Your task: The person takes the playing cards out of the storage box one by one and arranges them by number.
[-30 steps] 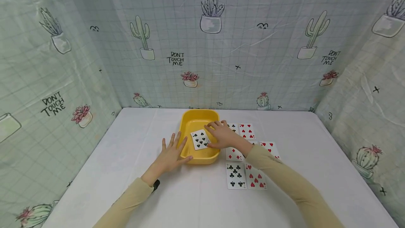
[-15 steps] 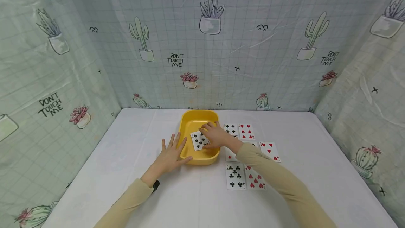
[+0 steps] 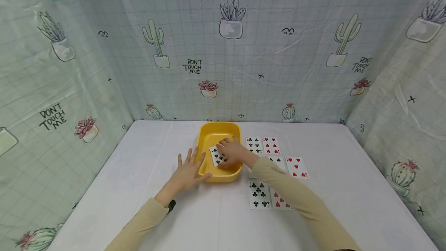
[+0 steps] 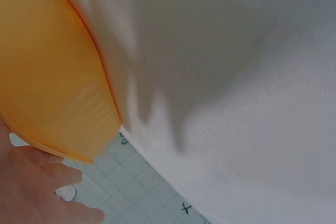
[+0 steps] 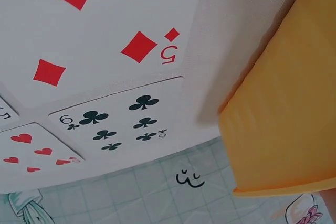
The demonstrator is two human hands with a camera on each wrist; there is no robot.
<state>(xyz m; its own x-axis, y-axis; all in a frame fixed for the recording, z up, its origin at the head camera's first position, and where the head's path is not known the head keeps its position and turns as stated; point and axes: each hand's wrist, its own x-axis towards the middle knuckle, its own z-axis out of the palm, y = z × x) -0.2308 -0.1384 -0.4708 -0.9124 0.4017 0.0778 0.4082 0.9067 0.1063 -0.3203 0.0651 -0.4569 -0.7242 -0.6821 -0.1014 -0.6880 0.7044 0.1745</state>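
Note:
My left hand (image 3: 186, 174) lies with spread fingers against the left rim of a yellow plastic tray (image 3: 208, 138). In the left wrist view its fingers (image 4: 60, 174) sit by the tray edge. Inside the tray is a white spade playing card (image 3: 214, 159), apparently a seven. Over its right part reaches my right hand (image 3: 232, 152), fingers bent near the card's far side and thumb near its front edge. Whether they pinch the card cannot be made out; the right wrist view shows mainly the tray wall (image 5: 283, 108).
Right of the tray lie face-up cards: six of clubs (image 3: 254, 145), six of hearts (image 3: 271, 146), a five of hearts (image 3: 297, 167), seven of clubs (image 3: 259, 195) and seven of hearts (image 3: 280, 201). The right sleeve hides part of a five of diamonds (image 5: 105, 30). A printed cloth (image 3: 261, 49) stands behind.
My right hand has moved left and slightly down over the spade card, covering more of it. The left hand and the tray have stayed in place.

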